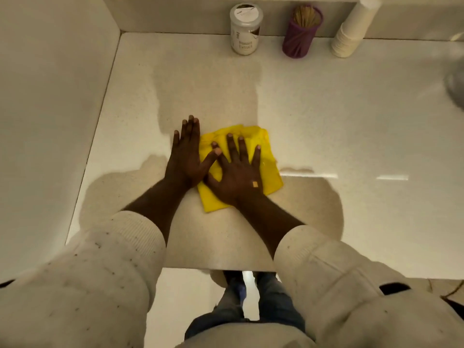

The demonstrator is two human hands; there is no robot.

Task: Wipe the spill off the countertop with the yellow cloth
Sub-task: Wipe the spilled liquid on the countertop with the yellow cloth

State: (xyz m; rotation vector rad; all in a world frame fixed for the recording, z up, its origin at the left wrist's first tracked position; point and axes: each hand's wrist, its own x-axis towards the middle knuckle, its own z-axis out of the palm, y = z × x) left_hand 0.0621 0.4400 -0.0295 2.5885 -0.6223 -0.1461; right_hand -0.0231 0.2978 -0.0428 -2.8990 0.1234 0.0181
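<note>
The yellow cloth point(272, 173) lies crumpled flat on the pale speckled countertop point(351, 121), near the front edge. My right hand point(238, 172) presses on top of it with fingers spread. My left hand point(185, 156) lies flat beside it on the bare counter, fingers together, with only the thumb resting on the cloth's left edge. A thin brownish wet streak point(296, 169) shows just right of the cloth. Both hands hide much of the cloth.
Along the back wall stand a white-lidded jar point(246, 28), a purple holder of toothpicks point(301, 33) and a leaning stack of paper cups point(351, 33). A side wall point(50, 96) bounds the counter on the left. A blurred grey object point(455, 86) sits at the right edge.
</note>
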